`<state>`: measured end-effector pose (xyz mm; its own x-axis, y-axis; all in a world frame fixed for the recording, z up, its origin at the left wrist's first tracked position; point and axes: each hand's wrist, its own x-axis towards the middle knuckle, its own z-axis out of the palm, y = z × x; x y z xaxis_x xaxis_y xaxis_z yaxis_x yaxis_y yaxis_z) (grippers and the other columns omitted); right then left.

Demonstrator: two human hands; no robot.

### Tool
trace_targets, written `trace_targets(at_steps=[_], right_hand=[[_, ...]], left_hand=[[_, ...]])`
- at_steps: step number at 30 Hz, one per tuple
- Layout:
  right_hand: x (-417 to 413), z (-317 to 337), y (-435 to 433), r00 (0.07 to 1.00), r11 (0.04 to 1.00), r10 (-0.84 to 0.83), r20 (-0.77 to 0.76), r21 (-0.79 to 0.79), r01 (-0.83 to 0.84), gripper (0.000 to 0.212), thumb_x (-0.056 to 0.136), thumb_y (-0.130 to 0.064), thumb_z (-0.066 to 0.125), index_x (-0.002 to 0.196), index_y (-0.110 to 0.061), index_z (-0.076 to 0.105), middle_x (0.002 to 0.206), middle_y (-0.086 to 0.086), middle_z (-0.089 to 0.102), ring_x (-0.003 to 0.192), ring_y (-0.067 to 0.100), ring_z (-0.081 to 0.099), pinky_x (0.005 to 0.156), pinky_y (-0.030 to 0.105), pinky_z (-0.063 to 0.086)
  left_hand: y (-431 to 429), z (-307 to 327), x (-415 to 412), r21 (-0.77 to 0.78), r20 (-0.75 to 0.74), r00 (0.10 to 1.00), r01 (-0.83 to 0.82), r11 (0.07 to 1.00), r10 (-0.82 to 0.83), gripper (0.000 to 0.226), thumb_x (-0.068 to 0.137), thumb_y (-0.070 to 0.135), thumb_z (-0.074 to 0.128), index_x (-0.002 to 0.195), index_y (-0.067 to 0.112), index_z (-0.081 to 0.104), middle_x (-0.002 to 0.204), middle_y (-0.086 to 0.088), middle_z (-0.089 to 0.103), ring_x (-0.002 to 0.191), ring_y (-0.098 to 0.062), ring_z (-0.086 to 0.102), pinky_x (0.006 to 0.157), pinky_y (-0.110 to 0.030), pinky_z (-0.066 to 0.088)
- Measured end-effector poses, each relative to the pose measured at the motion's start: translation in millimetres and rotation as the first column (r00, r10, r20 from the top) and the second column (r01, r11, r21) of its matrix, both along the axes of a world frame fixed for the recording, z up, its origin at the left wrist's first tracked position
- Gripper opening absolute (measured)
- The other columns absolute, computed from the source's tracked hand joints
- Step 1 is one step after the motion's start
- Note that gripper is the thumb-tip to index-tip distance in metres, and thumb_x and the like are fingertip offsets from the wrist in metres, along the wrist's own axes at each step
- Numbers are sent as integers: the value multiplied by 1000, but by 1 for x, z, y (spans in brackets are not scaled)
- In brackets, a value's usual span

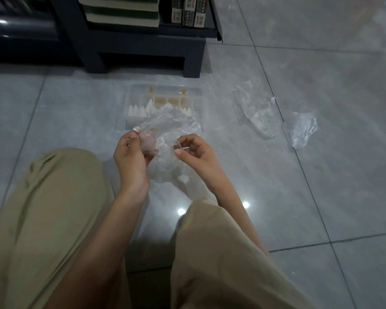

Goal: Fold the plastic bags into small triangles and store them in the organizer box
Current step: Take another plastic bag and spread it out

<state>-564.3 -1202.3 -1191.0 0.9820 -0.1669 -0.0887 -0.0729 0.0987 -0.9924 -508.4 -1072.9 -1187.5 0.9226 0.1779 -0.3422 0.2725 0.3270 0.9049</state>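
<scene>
A crumpled clear plastic bag hangs in the air between my two hands, above the grey tiled floor. My left hand grips its left edge with curled fingers. My right hand pinches its right edge between thumb and fingers. Just behind the bag, the clear organizer box lies open on the floor. Several white folded triangles stand in its left compartments, and the held bag hides the box's front part.
Two more loose clear bags lie on the floor to the right. A dark shelf unit with stacked books stands behind the box. My knees in beige trousers fill the near foreground.
</scene>
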Motion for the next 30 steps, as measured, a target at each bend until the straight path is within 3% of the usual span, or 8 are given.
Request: trace_targets(at_steps=[7,10,12,15,19,23,26,30], right_hand=[[1,-3,4,972,934,-221,74,-272,233,30,86,6,54,92,-23,59,83,-7,59,71,9,52,67,22,43],[-8,-12,-6,936,776,-325,137,-527,347,28,86,-1,53,104,-19,62,81,-7,59,69,6,53,65,23,46],[-15,-21,-16,885,624,-392,249,-635,455,30,86,-2,52,113,-14,62,93,-2,64,76,8,56,66,26,47],[-25,-32,-29,785,429,-472,401,-673,602,32,87,-2,46,116,-9,59,109,5,63,79,9,56,60,19,39],[-37,-35,-46,693,328,-563,450,-648,687,37,83,-6,36,116,-11,51,115,5,60,82,13,58,57,18,37],[-46,-37,-50,677,329,-621,396,-652,683,39,83,4,37,119,-3,52,118,7,60,87,8,53,57,18,33],[-56,-38,-56,713,394,-638,292,-671,628,37,93,0,36,126,-11,47,122,0,56,88,8,54,63,24,40],[-75,-58,-78,905,736,-425,-7,-585,341,49,89,-6,45,134,-25,36,117,-6,48,88,1,51,78,25,45]], left_hand=[[-1,-3,-3,10,31,999,-28,1000,28,22,101,17,47,87,21,64,85,4,66,68,-10,60,59,-22,52],[3,-7,-3,-26,13,999,-49,998,50,21,100,15,49,88,22,66,92,2,66,83,-11,62,68,-22,53],[5,-8,-1,-96,-42,997,-66,993,62,20,100,14,49,90,20,66,91,1,68,82,-10,64,69,-21,53],[6,-9,1,-239,-138,989,-89,967,56,18,100,14,49,90,18,64,86,3,70,73,-5,67,67,-19,54],[4,-12,-1,-378,-205,979,-82,922,3,18,101,17,47,90,19,61,70,9,72,67,0,67,69,-15,54],[-2,-15,-5,-456,-258,965,-86,886,-40,19,101,19,45,91,19,61,69,10,72,65,1,68,68,-14,54],[-4,-24,-9,-464,-323,944,-96,880,-67,20,101,19,45,89,16,61,65,9,72,59,1,66,66,-13,53],[8,-43,-9,-367,-458,877,-39,929,-145,20,100,15,46,86,18,59,60,9,69,61,-1,63,75,-16,52]])
